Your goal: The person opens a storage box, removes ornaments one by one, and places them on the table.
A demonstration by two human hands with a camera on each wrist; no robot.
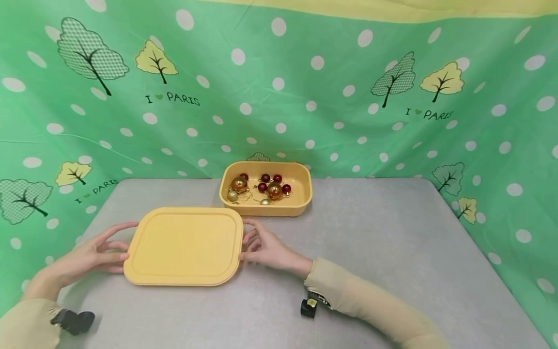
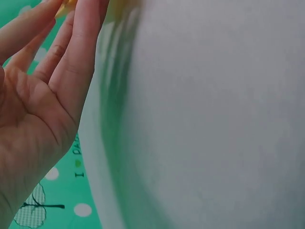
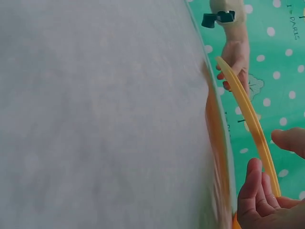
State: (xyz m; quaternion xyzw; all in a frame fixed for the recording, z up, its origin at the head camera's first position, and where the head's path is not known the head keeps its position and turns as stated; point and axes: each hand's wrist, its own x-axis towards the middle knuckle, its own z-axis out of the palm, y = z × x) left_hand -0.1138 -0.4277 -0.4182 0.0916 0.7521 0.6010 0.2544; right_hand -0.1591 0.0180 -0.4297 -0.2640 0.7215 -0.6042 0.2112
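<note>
A yellow rectangular lid with rounded corners is held between both hands, raised off the table. At its left edge my left hand grips it with the fingertips. My right hand pinches the opposite edge. Seen edge-on in the right wrist view, the lid appears as a thin curved strip, clear of the tabletop. Behind it, to the right, stands a matching yellow box, uncovered. Inside lie dark red baubles, larger gold baubles and small pale gold glittery ones.
The box sits near the back edge of the grey table. A green polka-dot cloth with tree prints hangs behind and along both sides. Small black devices are strapped at both wrists.
</note>
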